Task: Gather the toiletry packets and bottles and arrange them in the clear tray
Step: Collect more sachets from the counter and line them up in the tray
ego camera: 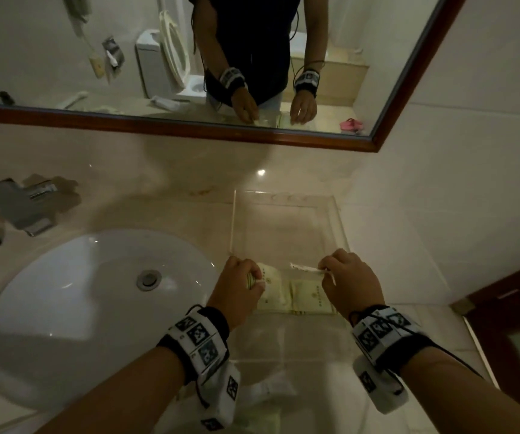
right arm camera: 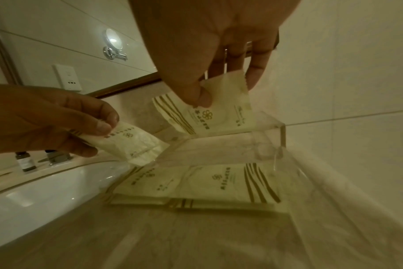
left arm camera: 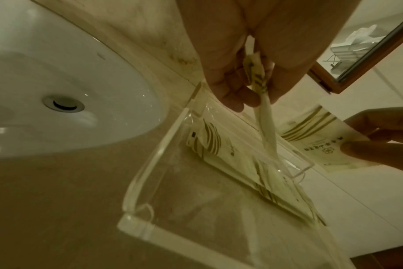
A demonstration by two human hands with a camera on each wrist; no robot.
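At lower centre of the head view, the left hand (ego camera: 239,288) and right hand (ego camera: 351,285) each pinch 1 packet above the clear tray (ego camera: 341,227) (2 already inside). Probably light, limp, slippery; hold by an edge.

The clear tray (ego camera: 340,227) sits on the counter (ego camera: 158,195), right of the sink basin (ego camera: 64,292) and just before the mirror (ego camera: 390,126); two packets lie flat in its near end, the left packet (ego camera: 272,296) beside the right packet (ego camera: 310,300), touching; the left hand (ego camera: 236,292) holds a packet (right arm camera: 136,143) over the tray's near-left corner; the right hand (ego camera: 351,283) holds another packet (right arm camera: 209,112) above the tray, further right; the faucet (ego camera: 20,205) stands behind the basin at far left, with small bottles (right arm camera: 25,161) just beside it.
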